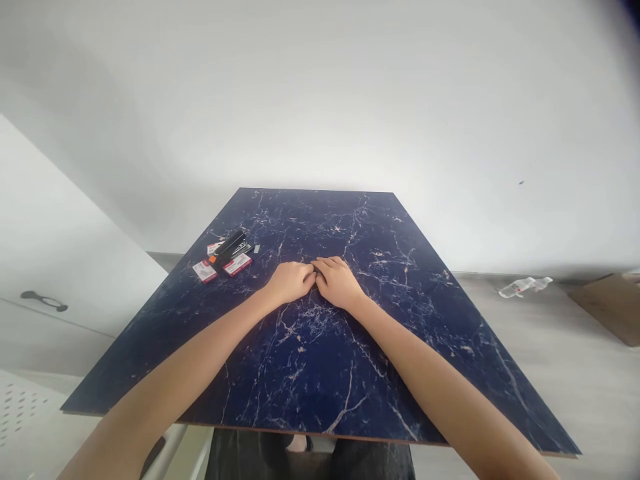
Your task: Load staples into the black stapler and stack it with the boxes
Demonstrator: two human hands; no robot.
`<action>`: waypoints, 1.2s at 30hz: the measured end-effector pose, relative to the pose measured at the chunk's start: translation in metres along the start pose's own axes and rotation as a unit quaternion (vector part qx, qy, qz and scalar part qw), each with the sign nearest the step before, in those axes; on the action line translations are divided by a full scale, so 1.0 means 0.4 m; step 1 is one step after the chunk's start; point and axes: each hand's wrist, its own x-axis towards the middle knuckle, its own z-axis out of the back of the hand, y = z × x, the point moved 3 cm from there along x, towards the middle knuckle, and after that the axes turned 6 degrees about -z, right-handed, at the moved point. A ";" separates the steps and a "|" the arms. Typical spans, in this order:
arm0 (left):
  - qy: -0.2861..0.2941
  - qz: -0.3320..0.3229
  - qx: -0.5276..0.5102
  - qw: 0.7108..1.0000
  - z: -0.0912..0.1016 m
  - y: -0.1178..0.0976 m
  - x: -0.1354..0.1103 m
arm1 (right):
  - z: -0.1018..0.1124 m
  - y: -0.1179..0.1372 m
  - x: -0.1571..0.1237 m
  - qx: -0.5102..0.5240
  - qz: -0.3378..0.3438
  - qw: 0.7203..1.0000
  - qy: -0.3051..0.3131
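Note:
My left hand (pixel 294 281) rests near the middle of a dark blue marble-patterned table (pixel 320 373), its fingers curled inward. Against its fingertips lies my right hand (pixel 336 280), also with bent fingers. The undersides of both hands are hidden, so I cannot tell if anything small is between them. To the left of my left hand, a black stapler (pixel 230 247) leans on several small red-and-white boxes, including a front box (pixel 237 264) and a left box (pixel 205 271). A small pale piece (pixel 257 249) sits just right of the stapler.
A white wall (pixel 320 100) stands behind the table. On the left is a white cabinet with a dark handle (pixel 44 301). Down on the floor at the right are a clear plastic bottle (pixel 520 287) and a cardboard box (pixel 611 303).

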 end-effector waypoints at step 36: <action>-0.061 -0.096 -0.040 0.993 0.013 -0.003 -0.015 | 0.006 0.024 -0.001 0.004 0.003 1.000 -0.026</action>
